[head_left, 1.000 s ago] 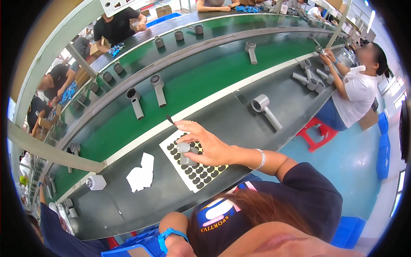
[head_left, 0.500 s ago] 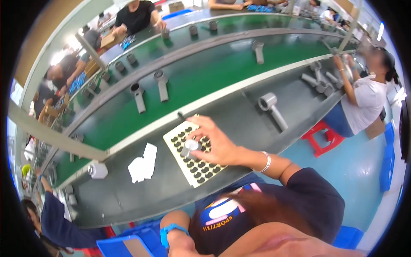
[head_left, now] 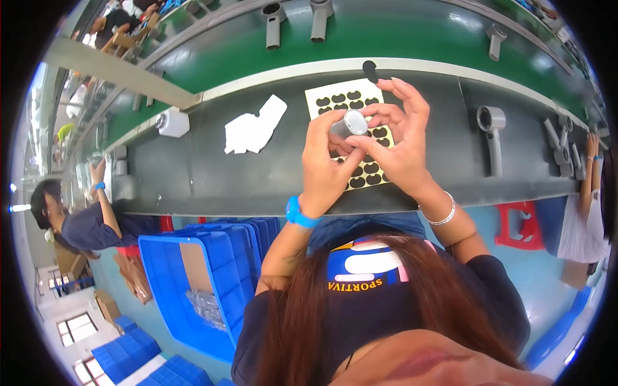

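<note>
Both hands meet above the dark bench, holding a small grey rounded part [head_left: 355, 122] with a pale, shiny round end. My left hand [head_left: 324, 157] closes round its left side, partly hiding the grey body. From the right, my right hand [head_left: 402, 138] pinches it with thumb and fingers. At the tip of a raised right finger is a black cut-out pad [head_left: 369, 71]; whether it sticks there or is pinched, I cannot tell. Beneath the hands lies a pale yellow sheet [head_left: 329, 89] bearing rows of similar black pads.
White paper pieces [head_left: 254, 128] and a white bottle [head_left: 174, 122] stand to the left. A grey handheld housing [head_left: 493, 138] lies to the right. Beyond the bench's pale rail, a green conveyor [head_left: 386, 42] carries more housings. Blue crates [head_left: 187, 289] stand lower left; co-workers sit at both sides.
My left hand has come up from my lap and joined my right hand on the grey part. The view has swung, shifting the bench and sheet within it.
</note>
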`<state>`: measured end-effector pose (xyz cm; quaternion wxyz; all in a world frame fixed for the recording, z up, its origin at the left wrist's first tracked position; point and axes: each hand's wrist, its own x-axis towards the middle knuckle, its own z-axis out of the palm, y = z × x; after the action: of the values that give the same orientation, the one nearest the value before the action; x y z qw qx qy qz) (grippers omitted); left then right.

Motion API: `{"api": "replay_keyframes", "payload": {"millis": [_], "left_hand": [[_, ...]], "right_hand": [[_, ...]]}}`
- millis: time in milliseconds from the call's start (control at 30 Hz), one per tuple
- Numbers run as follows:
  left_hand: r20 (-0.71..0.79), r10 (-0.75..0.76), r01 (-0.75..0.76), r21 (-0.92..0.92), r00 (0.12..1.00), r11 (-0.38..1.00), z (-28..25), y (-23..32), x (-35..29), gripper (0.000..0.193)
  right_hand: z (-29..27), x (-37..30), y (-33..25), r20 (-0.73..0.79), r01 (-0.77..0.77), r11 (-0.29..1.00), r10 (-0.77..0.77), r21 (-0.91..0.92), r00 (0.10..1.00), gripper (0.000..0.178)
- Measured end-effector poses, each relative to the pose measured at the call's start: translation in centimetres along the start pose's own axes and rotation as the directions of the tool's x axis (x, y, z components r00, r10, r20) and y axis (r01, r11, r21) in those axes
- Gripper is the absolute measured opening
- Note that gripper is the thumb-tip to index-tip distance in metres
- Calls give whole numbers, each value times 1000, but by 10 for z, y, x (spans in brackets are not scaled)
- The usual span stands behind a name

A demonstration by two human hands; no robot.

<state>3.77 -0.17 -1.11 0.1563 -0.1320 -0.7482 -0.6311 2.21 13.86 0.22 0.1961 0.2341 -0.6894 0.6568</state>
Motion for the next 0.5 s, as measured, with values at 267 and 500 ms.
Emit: {"api": "replay_keyframes", "payload": {"millis": [267, 500], "left_hand": [[101, 117, -124, 66, 988, 990, -3, 8, 10, 41], [210, 95, -91, -28, 973, 995, -15, 11, 3, 46]], "right_hand": [[-23, -14, -17, -154, -121, 991, 110, -63, 982, 32], [-38, -28, -34, -141, -58, 990, 40, -129, 989, 13]]}}
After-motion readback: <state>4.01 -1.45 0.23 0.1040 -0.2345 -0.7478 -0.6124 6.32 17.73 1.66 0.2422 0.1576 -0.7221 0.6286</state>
